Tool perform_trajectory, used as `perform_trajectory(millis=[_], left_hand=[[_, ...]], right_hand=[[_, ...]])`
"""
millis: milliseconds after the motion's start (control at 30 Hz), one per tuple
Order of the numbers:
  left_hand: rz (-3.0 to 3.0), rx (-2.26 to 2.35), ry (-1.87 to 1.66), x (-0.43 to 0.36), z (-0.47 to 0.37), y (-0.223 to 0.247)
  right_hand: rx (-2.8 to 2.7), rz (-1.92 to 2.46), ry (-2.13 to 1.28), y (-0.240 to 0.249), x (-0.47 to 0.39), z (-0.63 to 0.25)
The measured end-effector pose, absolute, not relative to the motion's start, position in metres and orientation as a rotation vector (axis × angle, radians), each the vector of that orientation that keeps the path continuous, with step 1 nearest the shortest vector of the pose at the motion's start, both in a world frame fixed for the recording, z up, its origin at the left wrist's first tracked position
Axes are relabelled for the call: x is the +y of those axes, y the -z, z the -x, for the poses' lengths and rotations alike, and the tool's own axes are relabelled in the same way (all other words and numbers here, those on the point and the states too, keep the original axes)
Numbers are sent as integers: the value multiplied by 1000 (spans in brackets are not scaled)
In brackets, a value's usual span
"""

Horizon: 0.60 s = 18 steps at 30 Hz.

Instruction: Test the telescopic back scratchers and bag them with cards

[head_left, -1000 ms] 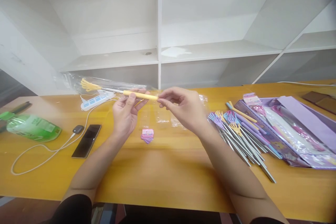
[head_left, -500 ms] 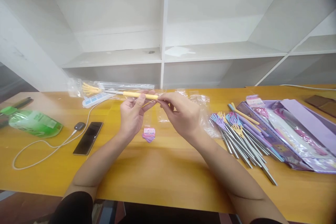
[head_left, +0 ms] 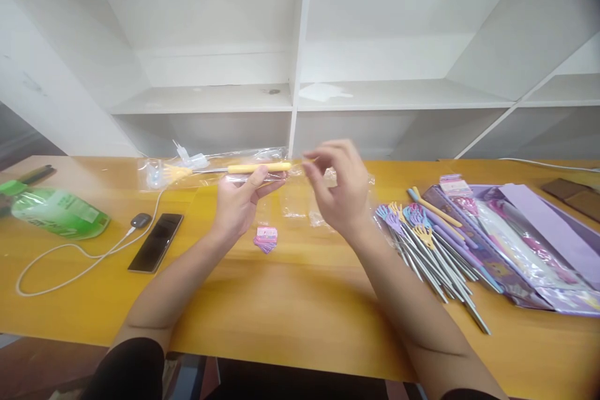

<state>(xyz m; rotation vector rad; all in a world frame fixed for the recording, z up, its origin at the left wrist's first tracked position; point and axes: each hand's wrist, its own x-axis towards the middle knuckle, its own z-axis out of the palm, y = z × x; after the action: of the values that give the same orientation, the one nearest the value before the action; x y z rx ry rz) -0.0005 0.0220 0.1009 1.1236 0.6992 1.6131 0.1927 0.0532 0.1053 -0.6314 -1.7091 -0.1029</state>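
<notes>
While held just above the wooden table, level and crosswise: a yellow back scratcher inside a clear plastic sleeve, claw end pointing left, yellow grip toward the middle. Clamped on the grip from below by the left hand, thumb and fingertips closed round it through the plastic. Just right of the grip's end, the right hand, raised off the table, thumb and forefinger pinched together on what looks like the sleeve's open edge, other fingers curled loosely; whether that pinch truly grips the film, cannot tell.

Nearest on the table, bare wood crossed by both forearms. Directly under the hands, a small pink and purple label stack. Left of that stack, a black phone lying flat, a white cable looping beside it, and further left a green plastic pouch. Right of the stack, a spread pile of loose back scratchers with steel shafts and purple, blue and yellow claws, and beyond it purple packaging heaped toward the table's right edge. Under the right hand, more crumpled clear plastic. Behind the table, white shelving, one scrap of paper on the shelf right of the upright divider.
</notes>
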Motion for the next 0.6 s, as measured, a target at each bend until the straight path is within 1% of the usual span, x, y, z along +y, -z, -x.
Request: perform_trajectory(millis=[133,233,333,433,600], left_hand=[[-1143,682,-1546,24,13,-108],[-1128,666,-1478,25,19,-110],[-1097,649,-1415,26,20,-111],[-1112,667,-1359,25,17,-111],[-1218,738,-1274,25,11,-106]], right_hand=[[-1841,554,-5,-108,70,-210],[-1942,376,42,-107,77,-218],[-1924,259,126,-108,73,-217],[-1949,231,153,-111,66,-213],[-2128,275,37,-114,61,-208]])
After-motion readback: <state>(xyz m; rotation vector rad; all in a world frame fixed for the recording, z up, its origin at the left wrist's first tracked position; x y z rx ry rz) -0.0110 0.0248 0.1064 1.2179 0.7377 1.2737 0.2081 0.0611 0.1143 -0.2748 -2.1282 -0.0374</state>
